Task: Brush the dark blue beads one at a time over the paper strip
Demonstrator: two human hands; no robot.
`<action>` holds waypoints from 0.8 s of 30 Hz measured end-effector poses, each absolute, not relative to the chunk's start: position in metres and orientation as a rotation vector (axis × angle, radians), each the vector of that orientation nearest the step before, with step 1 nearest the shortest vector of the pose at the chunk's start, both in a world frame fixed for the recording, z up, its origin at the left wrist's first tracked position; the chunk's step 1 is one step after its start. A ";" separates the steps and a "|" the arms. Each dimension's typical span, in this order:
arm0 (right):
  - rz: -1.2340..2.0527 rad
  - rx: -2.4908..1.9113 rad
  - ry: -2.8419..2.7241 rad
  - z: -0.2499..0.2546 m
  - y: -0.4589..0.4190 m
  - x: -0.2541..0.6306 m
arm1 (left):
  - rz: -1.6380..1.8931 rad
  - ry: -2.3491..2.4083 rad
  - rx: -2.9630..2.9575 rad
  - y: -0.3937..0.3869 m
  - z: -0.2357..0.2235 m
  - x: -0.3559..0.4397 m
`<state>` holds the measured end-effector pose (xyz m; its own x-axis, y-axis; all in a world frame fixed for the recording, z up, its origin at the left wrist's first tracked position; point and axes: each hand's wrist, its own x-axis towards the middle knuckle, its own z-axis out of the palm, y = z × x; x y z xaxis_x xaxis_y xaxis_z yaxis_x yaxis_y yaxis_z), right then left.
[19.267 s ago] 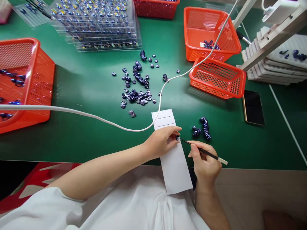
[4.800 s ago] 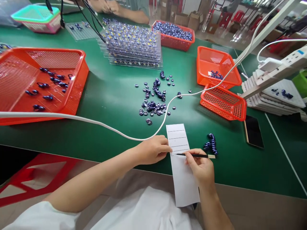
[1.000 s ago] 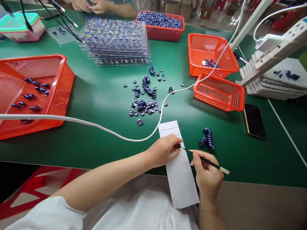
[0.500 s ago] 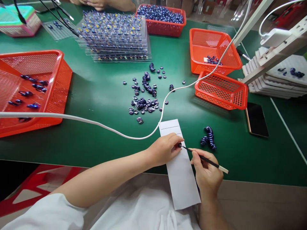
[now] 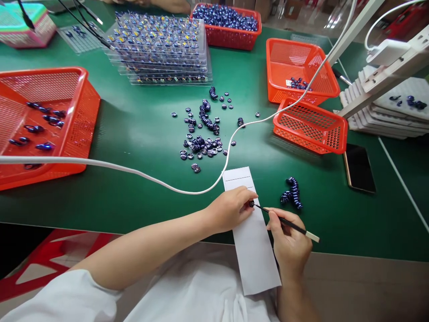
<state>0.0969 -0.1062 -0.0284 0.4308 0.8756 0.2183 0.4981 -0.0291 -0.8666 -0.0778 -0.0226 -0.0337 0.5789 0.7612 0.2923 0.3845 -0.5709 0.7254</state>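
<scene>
The left hand (image 5: pixel 232 208) pinches what looks like a bead (image 5: pixel 251 204), facing the brush (image 5: pixel 287 223) gripped by the right hand (image 5: pixel 291 237).

Left hand (image 5: pixel 231 209) pinches small dark piece (image 5: pixel 251 204) over paper strip (image 5: pixel 255 255), strip overhanging near edge of green bench (image 5: pixel 140 129). Right hand (image 5: pixel 292 241) holds black stick (image 5: pixel 296 228), tip at piece. Red basket (image 5: pixel 234 41) of blue beads (image 5: pixel 224 18) by bench's far edge.

The green worktop (image 5: pixel 140 205) looks smooth, with a soft sheen; the dark blue pieces (image 5: pixel 199 144) on it are glossy, almost metallic. The white strip (image 5: pixel 256 257) is matt, smooth paper. The orange baskets (image 5: pixel 80 127) are shiny perforated plastic, the stacked trays (image 5: pixel 170 80) clear plastic, the phone (image 5: pixel 359 167) glassy, the shirt (image 5: pixel 181 290) matt cloth.
</scene>
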 end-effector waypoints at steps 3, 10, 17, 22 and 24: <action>0.471 -1.667 -1.213 -0.030 -0.106 0.097 | 0.784 0.919 2.195 -0.023 -0.034 -0.078; 0.419 -1.679 -1.281 -0.034 -0.107 0.099 | 0.823 0.926 2.245 -0.024 -0.034 -0.076; 0.365 -1.382 -1.558 -0.044 -0.110 0.104 | 0.879 0.937 2.284 -0.025 -0.036 -0.074; 0.307 -1.498 -1.478 -0.042 -0.114 0.103 | 0.892 0.917 2.285 -0.024 -0.035 -0.074; 0.301 -1.533 -1.446 -0.041 -0.114 0.102 | 0.870 0.922 2.283 -0.024 -0.035 -0.074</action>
<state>0.1017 -0.1143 -0.0407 0.2636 0.8683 0.4201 0.6283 0.1759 -0.7578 -0.0737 -0.0244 -0.0347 0.5612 0.7432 0.3643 0.4063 -0.6308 0.6611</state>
